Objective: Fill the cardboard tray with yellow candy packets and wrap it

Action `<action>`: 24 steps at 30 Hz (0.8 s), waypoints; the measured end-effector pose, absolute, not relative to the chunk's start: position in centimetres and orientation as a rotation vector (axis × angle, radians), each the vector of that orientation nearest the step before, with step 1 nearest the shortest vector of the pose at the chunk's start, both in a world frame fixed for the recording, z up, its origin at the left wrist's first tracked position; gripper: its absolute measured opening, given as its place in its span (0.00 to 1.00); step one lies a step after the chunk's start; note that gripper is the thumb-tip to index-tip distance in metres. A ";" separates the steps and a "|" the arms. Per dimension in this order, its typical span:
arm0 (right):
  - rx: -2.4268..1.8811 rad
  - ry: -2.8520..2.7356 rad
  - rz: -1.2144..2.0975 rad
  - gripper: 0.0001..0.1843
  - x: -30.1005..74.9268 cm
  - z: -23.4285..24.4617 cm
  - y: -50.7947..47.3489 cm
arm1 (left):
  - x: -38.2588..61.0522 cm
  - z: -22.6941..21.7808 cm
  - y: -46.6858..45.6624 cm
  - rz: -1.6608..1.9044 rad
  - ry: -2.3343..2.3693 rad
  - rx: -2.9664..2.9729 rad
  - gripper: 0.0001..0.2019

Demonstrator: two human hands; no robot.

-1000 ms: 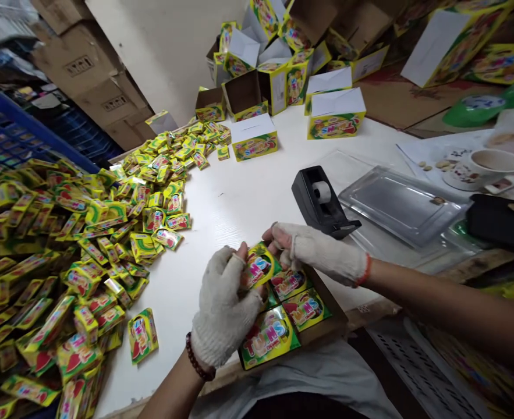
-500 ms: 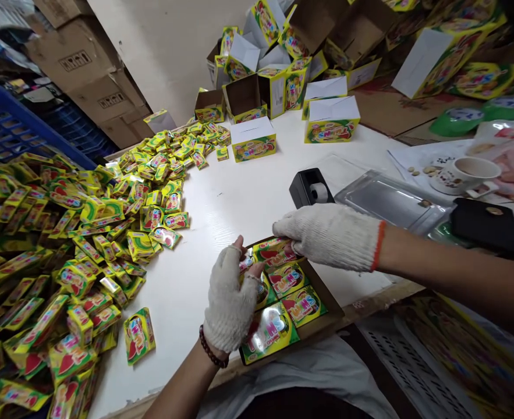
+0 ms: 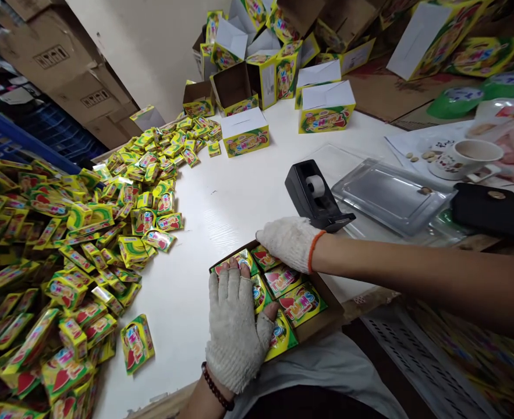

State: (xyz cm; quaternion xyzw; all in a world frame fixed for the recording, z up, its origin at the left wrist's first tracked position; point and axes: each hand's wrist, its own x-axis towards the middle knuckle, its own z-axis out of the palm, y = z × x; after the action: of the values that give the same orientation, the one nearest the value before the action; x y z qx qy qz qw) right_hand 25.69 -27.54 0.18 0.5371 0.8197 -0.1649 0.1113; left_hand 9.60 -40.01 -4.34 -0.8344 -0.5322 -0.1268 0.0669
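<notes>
A shallow cardboard box (image 3: 322, 334) sits at the table's near edge, packed with small yellow-green "TWINS" packs (image 3: 302, 304). My left hand (image 3: 237, 326), in a fingerless white knit glove, lies flat over the packs on the box's left side, fingers stretched forward and thumb apart. At the far right corner, my gloved right hand (image 3: 289, 243) bends over the rim and a pack there. Its fingers curl downward, and the back of the hand hides their tips and whatever they hold. A single pack (image 3: 137, 343) lies on the table left of the box.
A large heap of packs (image 3: 77, 256) covers the left side. Beyond the box stands a black tape dispenser (image 3: 313, 195), beside a clear plastic tray (image 3: 396, 192). A mug (image 3: 461, 160) and black wallet (image 3: 486, 209) are at right. Printed cartons (image 3: 326, 113) stand at the back.
My left hand has flattened out onto the packs, with fingers extended. My right hand has shifted left and down over the box's far corner, uncovering the tape dispenser. The view has shifted slightly.
</notes>
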 end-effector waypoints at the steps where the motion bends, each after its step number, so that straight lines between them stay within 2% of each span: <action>1: 1.576 2.389 -0.448 0.13 25.8 0.1 -27.8 | 9.6 -4.3 -40.0 -0.387 -1.610 -2.517 0.31; 6: 1.458 2.439 -0.320 0.13 25.7 -1.0 -28.9 | 9.2 -4.2 -39.8 -0.387 -1.610 -2.561 0.29; 17: 1.112 2.549 -0.183 0.16 24.6 -2.3 -30.0 | 8.7 -3.8 -39.6 -0.319 -1.633 -2.636 0.34; 24: 1.395 2.431 -0.030 0.23 24.7 -2.8 -33.0 | 7.9 -3.5 -39.1 -0.239 -1.665 -2.713 0.36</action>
State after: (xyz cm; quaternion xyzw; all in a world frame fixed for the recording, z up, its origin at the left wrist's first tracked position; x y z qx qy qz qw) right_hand 24.69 -33.03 -2.77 0.4906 0.8548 -0.0105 0.1687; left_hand 7.86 -39.12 -3.47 -0.8497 -0.5213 -0.0748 -0.0251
